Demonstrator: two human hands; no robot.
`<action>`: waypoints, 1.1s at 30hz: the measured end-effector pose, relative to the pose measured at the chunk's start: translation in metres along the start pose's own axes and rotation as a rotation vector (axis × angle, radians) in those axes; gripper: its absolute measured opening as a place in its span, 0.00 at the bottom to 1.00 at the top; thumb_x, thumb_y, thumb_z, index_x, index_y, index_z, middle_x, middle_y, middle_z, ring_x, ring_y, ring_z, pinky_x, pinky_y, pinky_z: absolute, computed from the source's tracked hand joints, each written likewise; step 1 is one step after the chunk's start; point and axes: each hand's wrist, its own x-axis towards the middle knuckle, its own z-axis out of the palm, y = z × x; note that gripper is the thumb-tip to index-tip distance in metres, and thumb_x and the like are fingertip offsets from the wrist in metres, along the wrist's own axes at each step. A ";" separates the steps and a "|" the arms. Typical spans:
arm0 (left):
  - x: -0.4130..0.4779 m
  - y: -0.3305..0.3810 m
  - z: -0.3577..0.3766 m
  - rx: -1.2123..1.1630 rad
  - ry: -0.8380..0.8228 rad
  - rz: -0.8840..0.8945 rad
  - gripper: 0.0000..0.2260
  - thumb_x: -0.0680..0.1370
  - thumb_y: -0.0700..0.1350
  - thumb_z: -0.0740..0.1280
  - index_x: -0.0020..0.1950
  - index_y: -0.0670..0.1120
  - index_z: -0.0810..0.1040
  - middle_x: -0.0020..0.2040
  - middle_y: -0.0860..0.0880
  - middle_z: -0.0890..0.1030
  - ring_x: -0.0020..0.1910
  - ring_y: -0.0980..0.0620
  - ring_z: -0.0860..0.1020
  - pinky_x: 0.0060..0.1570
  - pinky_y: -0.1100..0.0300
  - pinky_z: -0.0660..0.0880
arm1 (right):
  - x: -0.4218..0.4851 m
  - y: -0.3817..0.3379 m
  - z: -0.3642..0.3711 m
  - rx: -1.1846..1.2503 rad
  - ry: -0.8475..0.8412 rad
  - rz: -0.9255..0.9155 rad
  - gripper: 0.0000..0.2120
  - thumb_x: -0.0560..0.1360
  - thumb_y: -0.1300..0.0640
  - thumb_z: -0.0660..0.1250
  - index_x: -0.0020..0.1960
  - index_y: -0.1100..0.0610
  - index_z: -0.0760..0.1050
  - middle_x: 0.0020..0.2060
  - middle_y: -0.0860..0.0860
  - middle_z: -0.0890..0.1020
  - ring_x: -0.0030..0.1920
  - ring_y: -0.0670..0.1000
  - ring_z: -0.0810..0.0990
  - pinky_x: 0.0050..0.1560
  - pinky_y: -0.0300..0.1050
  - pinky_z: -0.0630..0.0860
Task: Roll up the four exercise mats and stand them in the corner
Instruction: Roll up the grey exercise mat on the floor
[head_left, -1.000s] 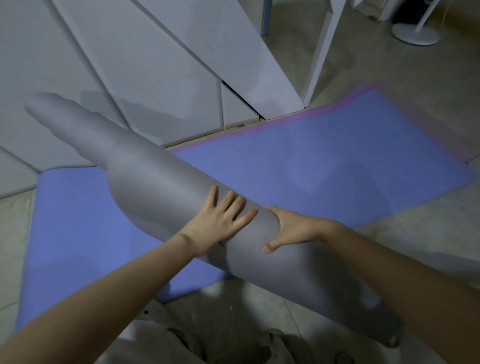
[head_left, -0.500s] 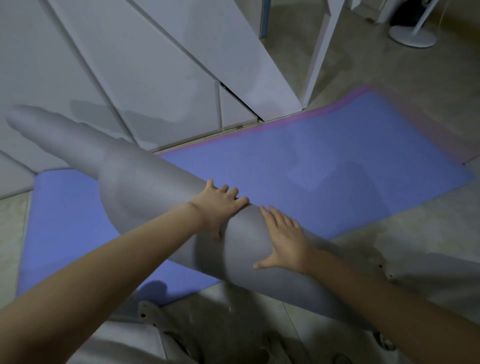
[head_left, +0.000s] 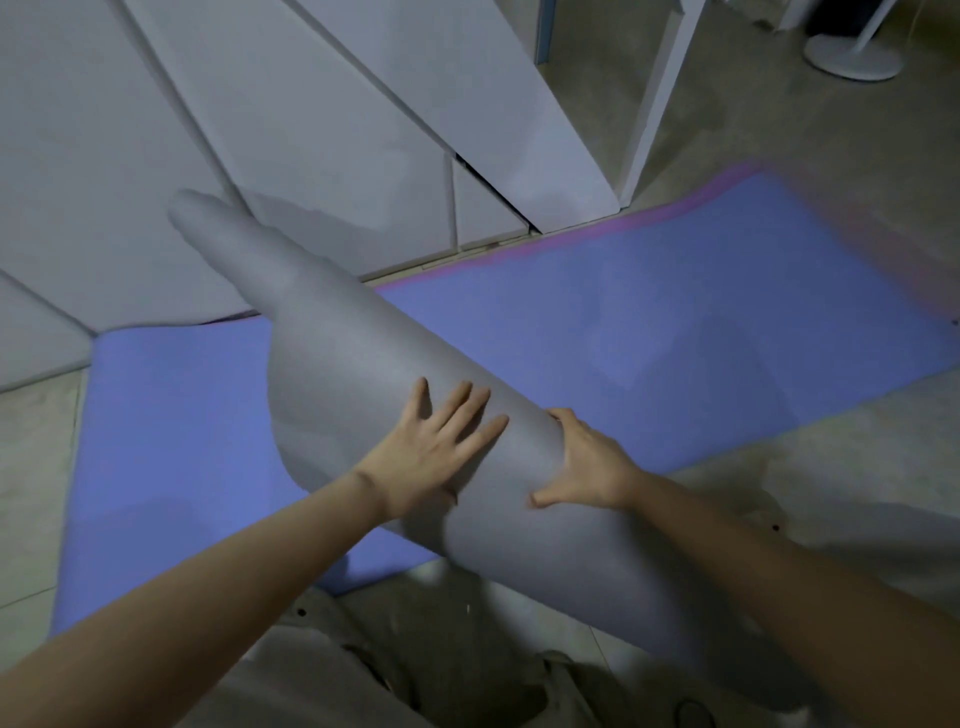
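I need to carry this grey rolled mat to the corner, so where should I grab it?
Probably the thick middle of the grey rolled mat, where the left hand and right hand rest, wrapping a grip round it from both sides. Its narrow far end has telescoped out and would likely slide looser.

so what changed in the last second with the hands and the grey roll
Half a second ago the left hand curled over the grey roll and the right hand lay flat. Now the left lies flat, fingers spread, and the right grips round the far side. The roll's far end has shifted right. The blue mat stays spread flat.
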 end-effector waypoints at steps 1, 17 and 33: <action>-0.002 0.003 0.003 0.001 -0.037 -0.007 0.59 0.48 0.62 0.80 0.73 0.43 0.60 0.68 0.36 0.71 0.66 0.36 0.70 0.55 0.31 0.69 | 0.000 0.000 -0.001 0.029 -0.021 0.015 0.47 0.59 0.44 0.79 0.71 0.50 0.58 0.63 0.48 0.74 0.61 0.52 0.74 0.57 0.43 0.71; 0.027 -0.033 -0.015 -0.094 -0.152 0.249 0.48 0.52 0.64 0.75 0.66 0.46 0.62 0.53 0.43 0.75 0.49 0.43 0.72 0.47 0.47 0.70 | -0.006 -0.027 -0.026 0.204 -0.367 -0.018 0.37 0.69 0.49 0.74 0.72 0.52 0.60 0.67 0.51 0.70 0.64 0.49 0.72 0.65 0.47 0.70; 0.014 -0.003 -0.004 -0.066 -0.048 0.009 0.52 0.51 0.58 0.81 0.69 0.44 0.63 0.64 0.37 0.74 0.63 0.38 0.69 0.48 0.34 0.73 | 0.004 -0.013 -0.013 0.068 0.005 0.087 0.50 0.60 0.43 0.78 0.74 0.53 0.56 0.67 0.51 0.72 0.65 0.53 0.72 0.61 0.44 0.70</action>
